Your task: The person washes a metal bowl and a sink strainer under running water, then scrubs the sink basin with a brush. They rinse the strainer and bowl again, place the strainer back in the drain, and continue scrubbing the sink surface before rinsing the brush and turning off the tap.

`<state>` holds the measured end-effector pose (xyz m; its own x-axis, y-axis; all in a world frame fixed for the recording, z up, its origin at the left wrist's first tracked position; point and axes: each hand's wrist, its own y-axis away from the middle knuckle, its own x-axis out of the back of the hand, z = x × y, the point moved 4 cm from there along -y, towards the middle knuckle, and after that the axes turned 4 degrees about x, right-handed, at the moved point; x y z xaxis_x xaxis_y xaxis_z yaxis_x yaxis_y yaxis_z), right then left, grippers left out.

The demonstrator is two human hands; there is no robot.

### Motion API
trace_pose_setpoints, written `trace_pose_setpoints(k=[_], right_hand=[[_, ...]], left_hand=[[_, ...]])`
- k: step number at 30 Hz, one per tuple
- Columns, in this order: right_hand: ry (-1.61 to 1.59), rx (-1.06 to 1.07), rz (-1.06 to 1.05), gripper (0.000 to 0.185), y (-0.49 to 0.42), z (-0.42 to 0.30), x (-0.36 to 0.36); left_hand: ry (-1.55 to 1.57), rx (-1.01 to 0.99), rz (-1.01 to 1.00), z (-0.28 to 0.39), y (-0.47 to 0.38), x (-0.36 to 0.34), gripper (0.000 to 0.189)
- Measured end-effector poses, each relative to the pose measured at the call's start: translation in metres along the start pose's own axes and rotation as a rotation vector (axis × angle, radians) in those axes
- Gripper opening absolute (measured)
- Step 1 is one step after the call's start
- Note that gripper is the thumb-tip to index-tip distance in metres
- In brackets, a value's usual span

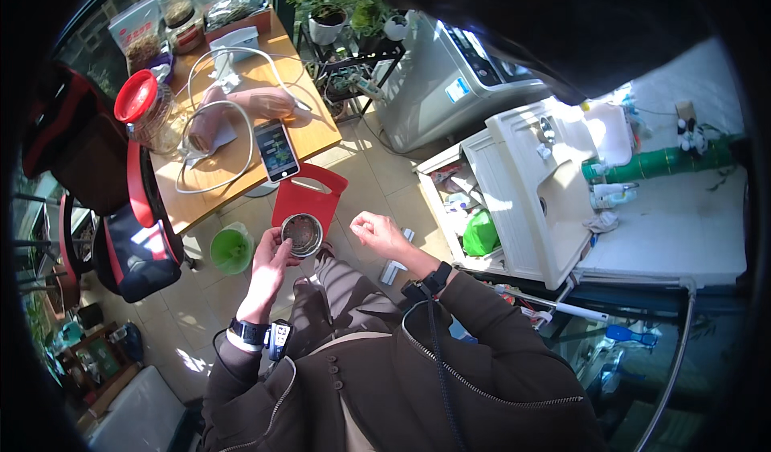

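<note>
My left hand grips a round metal container by its side, the thumb over the rim. Dark, speckled matter lines its inside; I cannot tell what it is. To the right of it, apart from the container, my right hand hangs in the air with curled fingers and nothing visible in them. A red plastic stool stands just beyond the container. Below and left of the container, a green bin with a clear liner sits on the tiled floor.
A wooden table holds a smartphone at its edge, a pink hair dryer with a white cord, and a red-lidded jar. A red-and-black chair stands left. Rightward are a white sink cabinet and a washing machine.
</note>
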<state>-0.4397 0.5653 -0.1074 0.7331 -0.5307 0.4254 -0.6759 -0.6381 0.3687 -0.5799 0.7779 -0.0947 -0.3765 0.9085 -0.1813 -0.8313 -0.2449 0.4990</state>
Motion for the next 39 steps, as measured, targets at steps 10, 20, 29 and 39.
trace_pose_setpoints(k=[10,20,29,39], right_hand=[[0.060,-0.148,0.978,0.018,0.151,0.182,0.270],[0.256,-0.459,1.440,0.037,0.299,0.360,0.539],[0.284,-0.505,1.144,0.059,0.327,0.469,0.729],[0.750,-0.370,1.017,0.072,0.278,0.504,0.753]], left_hand=[[-0.173,0.122,-0.546,0.106,-0.050,-0.277,0.027],[-0.281,0.301,-0.898,0.113,-0.133,-0.595,0.027],[-0.516,0.495,-1.123,0.054,-0.224,-0.740,0.033],[-0.692,0.621,-1.083,0.050,-0.321,-0.785,0.031]])
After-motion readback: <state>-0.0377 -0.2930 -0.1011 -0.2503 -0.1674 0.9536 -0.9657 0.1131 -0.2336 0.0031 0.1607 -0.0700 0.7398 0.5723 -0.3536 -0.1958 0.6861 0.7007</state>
